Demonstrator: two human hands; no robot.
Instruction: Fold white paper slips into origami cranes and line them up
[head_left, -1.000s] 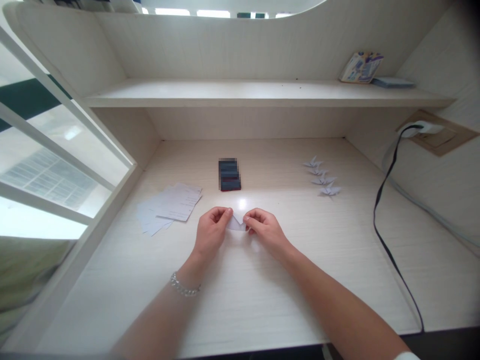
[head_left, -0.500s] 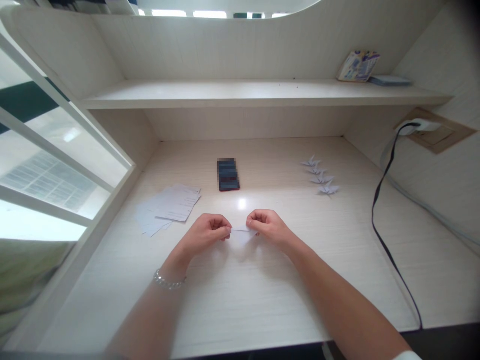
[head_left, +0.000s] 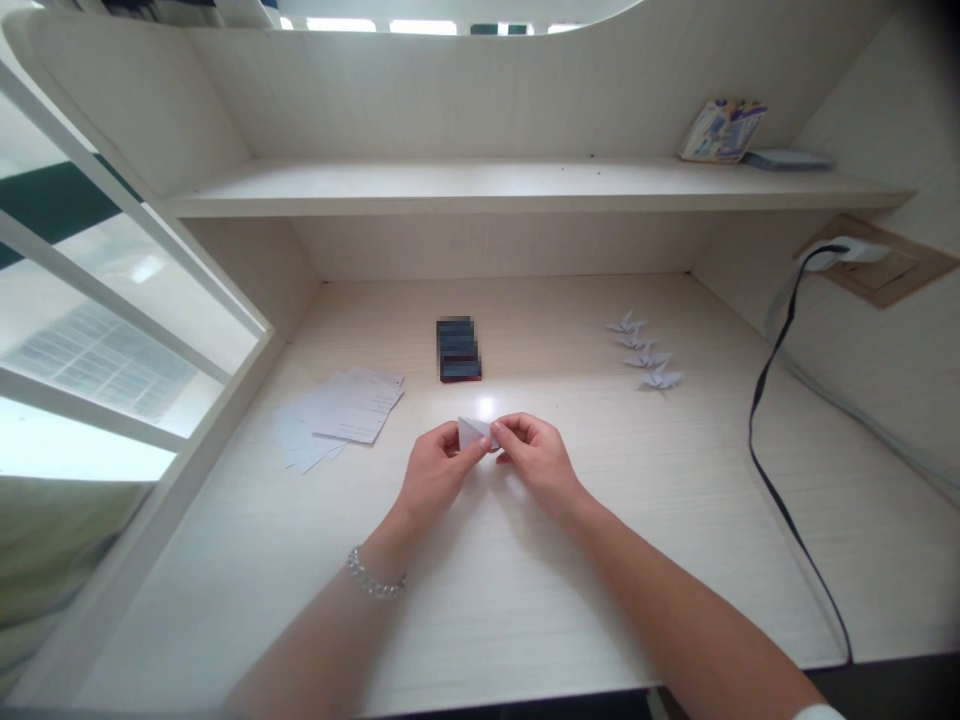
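Note:
My left hand (head_left: 435, 472) and my right hand (head_left: 534, 458) meet over the middle of the pale wooden desk (head_left: 480, 580). Both pinch a small folded piece of white paper (head_left: 472, 433) between fingertips and thumbs, just above the desk. A silver bracelet (head_left: 373, 582) circles my left wrist. A loose pile of white paper sheets (head_left: 337, 412) lies to the left of my hands. Several finished paper cranes (head_left: 645, 353) stand in a row at the right.
A dark phone (head_left: 458, 349) lies flat behind my hands. A black cable (head_left: 772, 420) runs from a wall socket (head_left: 847, 252) down across the desk's right side. On the shelf (head_left: 480, 185) above, at the right, rest a small colourful box (head_left: 721, 131) and a blue pad (head_left: 787, 159).
My hands drew apart, stretching the paper flat, then came back together. The folded paper now stands up between my fingertips, slightly farther from me.

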